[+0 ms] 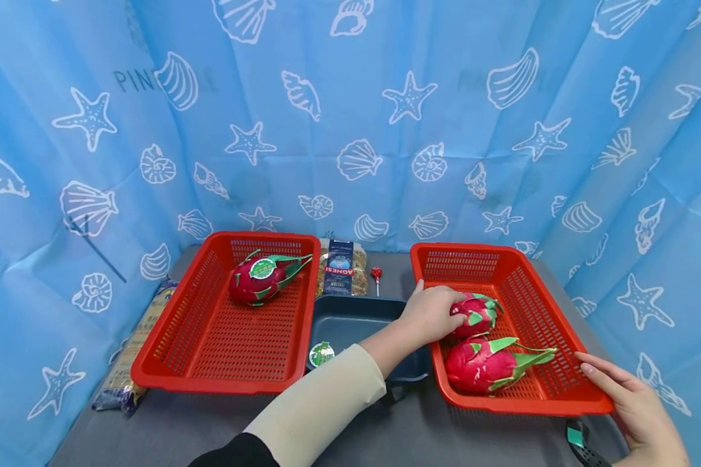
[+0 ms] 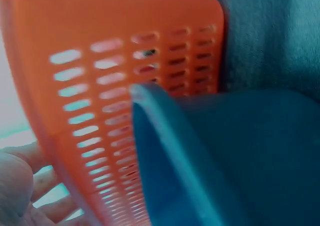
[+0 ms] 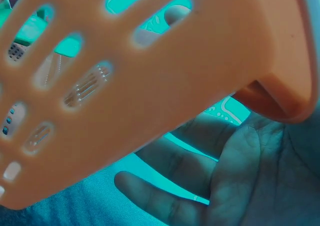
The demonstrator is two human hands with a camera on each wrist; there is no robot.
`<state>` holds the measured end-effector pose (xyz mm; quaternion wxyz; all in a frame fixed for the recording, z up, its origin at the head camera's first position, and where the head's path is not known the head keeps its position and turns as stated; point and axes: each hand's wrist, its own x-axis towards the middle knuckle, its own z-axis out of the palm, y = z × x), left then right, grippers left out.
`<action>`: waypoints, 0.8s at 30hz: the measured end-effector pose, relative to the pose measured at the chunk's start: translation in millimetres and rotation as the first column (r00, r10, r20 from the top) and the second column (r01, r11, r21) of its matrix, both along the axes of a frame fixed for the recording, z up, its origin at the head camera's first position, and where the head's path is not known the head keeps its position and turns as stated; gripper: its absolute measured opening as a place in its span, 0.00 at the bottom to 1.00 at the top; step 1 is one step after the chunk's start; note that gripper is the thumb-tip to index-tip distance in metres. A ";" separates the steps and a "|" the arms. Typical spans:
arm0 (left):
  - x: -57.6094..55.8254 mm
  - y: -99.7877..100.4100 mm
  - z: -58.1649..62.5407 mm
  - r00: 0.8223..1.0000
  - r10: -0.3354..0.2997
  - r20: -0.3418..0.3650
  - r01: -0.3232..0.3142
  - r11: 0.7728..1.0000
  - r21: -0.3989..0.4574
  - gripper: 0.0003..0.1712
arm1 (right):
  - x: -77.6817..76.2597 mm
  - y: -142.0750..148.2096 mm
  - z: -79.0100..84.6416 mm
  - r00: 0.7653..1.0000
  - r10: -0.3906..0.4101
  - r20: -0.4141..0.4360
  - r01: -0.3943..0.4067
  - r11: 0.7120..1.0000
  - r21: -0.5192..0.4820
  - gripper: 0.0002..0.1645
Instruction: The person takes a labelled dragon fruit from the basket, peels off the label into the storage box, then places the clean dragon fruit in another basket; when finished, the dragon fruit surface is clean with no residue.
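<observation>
In the head view, a red dragon fruit lies in the right red plastic basket, with my left hand reaching over that basket's left wall. Thumb and fingers of this hand sit on the fruit's left end and cover part of it. Nearer me in the same basket is a second dragon fruit with long green leaf tips. My right hand rests against the basket's right rim, its fingers fairly straight. In the right wrist view, fingers spread behind the slotted wall.
The left red basket holds another dragon fruit. Between the baskets stand a dark pan with a round green sticker, a pasta bag and a red lollipop. A black utensil lies front right, a long packet left.
</observation>
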<state>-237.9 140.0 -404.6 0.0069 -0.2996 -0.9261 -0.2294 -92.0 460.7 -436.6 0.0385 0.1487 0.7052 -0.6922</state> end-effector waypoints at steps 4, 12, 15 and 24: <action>14.2 -14.7 8.2 0.998 -0.006 -0.062 0.011 0.995 0.094 0.27 | 0.5 -1.1 0.2 1.000 -0.002 0.007 0.002 1.000 -0.009 0.22; 50.4 -54.4 26.9 0.987 -0.010 -0.160 0.054 0.960 0.274 0.25 | -2.2 -2.2 4.3 0.998 0.000 0.061 -0.003 0.999 0.045 0.22; 63.8 -71.1 29.2 0.982 -0.003 -0.191 0.070 0.936 0.345 0.23 | -3.2 -2.8 4.4 0.998 -0.002 0.068 0.000 0.999 0.033 0.21; 96.8 -121.1 14.9 0.983 0.051 -0.177 0.049 0.854 0.518 0.19 | -1.8 0.3 2.9 0.999 0.001 0.054 -0.003 1.000 0.030 0.22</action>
